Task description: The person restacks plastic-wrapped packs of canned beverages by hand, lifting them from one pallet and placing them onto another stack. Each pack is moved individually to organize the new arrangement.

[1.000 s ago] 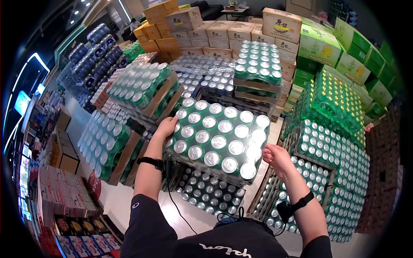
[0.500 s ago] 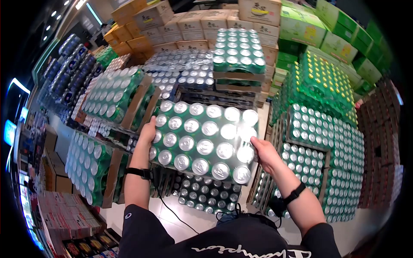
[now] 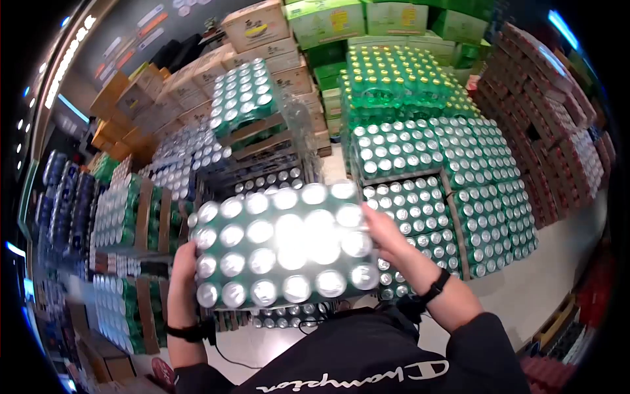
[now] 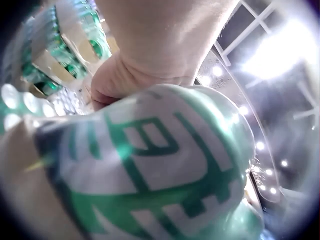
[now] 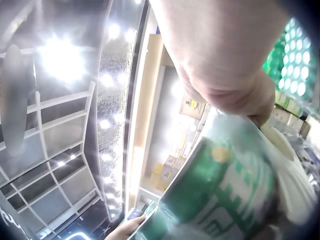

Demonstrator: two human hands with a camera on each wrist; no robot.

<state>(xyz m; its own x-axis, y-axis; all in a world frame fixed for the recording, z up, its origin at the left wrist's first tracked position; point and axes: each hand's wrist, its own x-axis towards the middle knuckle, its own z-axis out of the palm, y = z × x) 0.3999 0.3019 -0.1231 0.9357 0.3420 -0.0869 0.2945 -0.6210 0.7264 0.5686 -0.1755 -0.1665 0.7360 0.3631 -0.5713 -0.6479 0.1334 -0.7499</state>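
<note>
A shrink-wrapped pack of green cans (image 3: 262,262) with silver lids is held up in front of my body, lids upward. My left hand (image 3: 185,259) grips its left end and my right hand (image 3: 384,233) grips the right end. In the left wrist view, the fingers of the left hand (image 4: 120,82) go over the plastic film beside a green and white can side (image 4: 155,150). The right wrist view has the right hand (image 5: 235,95) curled at the pack's wrapped edge (image 5: 220,175). Some fingertips are hidden behind the pack.
Stacked green can packs (image 3: 485,190) stand to the right, with yellow-capped green bottles (image 3: 400,72) behind. Another can stack (image 3: 243,95) rises beyond the held pack. More packs in cardboard trays (image 3: 118,217) are at the left. Cartons (image 3: 259,29) line the back; pale floor (image 3: 518,282) shows at right.
The view has turned right, and the held pack has come lower and nearer my body. My right hand, loosely at the pack's end a second ago, now grips it.
</note>
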